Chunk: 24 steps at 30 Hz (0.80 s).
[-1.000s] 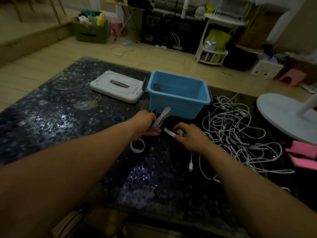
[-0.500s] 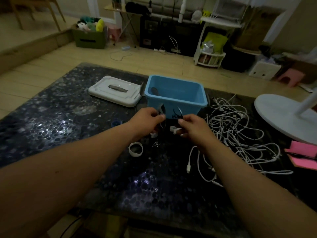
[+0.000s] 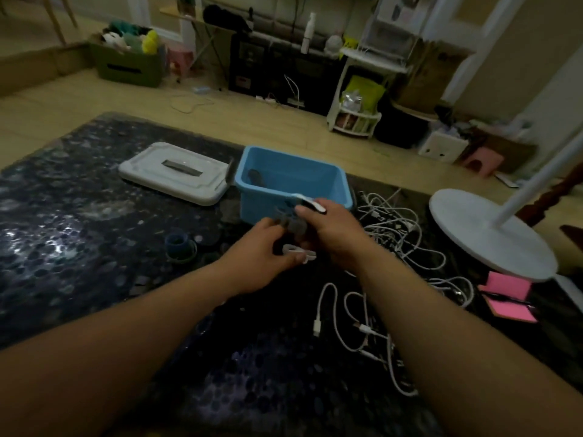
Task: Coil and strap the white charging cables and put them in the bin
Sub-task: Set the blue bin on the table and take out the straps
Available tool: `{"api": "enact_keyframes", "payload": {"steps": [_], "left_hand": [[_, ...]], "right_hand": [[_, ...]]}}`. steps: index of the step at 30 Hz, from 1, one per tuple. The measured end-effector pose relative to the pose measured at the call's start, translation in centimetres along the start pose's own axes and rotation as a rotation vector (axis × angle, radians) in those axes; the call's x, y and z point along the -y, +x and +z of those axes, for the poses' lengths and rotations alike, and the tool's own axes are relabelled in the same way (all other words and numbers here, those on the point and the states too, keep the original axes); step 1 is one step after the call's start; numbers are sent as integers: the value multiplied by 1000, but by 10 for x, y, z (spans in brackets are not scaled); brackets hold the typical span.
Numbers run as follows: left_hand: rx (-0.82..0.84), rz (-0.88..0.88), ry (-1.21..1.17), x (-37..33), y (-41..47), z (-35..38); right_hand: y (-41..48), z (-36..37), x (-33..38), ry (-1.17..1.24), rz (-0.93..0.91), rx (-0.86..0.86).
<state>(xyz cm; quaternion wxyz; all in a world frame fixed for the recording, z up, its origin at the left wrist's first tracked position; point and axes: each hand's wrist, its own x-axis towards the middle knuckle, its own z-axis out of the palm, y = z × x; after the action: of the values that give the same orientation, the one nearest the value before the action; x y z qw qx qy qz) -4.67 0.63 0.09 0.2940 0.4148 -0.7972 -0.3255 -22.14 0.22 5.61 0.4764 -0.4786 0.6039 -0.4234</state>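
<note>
progress: early, as judged | left hand grips blurred grey bundle, right hand touching it, pinching white strap | bin just beyond hands, no white coils seen inside | white cables tangled loose on desk right of right hand, undone

One blue bin, one white lid, one fan base

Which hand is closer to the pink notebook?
Right. The right hand, pinching a white strap, is left of the pink notebook with loose cables between; the left hand, gripping the coiled cable, is further left, beyond the right hand.
</note>
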Motion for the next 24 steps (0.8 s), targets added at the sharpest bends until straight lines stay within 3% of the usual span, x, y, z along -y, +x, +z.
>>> {"api": "enact_keyframes", "payload": {"steps": [5,9,13,15,17,21,24], "left_hand": [[-38,-63,2,-2,25,-16],[-154,-44,24,-2,53,-38],[-223,-70,90,3,60,-50],[-206,-60,143,7,56,-50],[-203,-65,169,10,53,-49],[-301,-77,94,20,37,-52],[-317,-203,170,42,27,-52]], "right_hand": [[26,1,34,-41,-78,14],[62,-7,53,-127,-104,-154],[77,-25,52,-853,-25,-94],[74,-25,47,-1007,-73,-35],[68,-23,43,-1004,-206,-70],[43,-22,23,-765,-470,-386],[20,-13,-19,-764,-531,-340]]}}
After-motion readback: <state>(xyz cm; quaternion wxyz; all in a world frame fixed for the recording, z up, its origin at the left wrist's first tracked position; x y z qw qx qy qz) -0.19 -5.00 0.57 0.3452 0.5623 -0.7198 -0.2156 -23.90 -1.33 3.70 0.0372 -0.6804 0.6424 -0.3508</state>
